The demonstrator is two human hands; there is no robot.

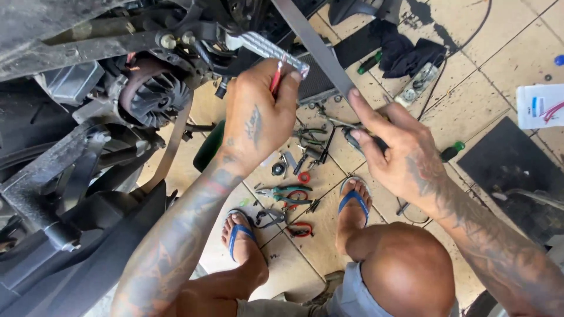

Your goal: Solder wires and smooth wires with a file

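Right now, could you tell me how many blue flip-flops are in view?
2. One flip-flop is on the left foot, near the pliers; the other flip-flop is on the right foot, below the right hand. None seems hidden.

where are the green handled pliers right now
In the head view the green-handled pliers lie on the tiled floor at centre, between the person's two sandalled feet, just below a small red ring.

2 hands (258, 117) (393, 152), 2 flip-flops (239, 232) (354, 199), 2 pliers (285, 194) (308, 134)
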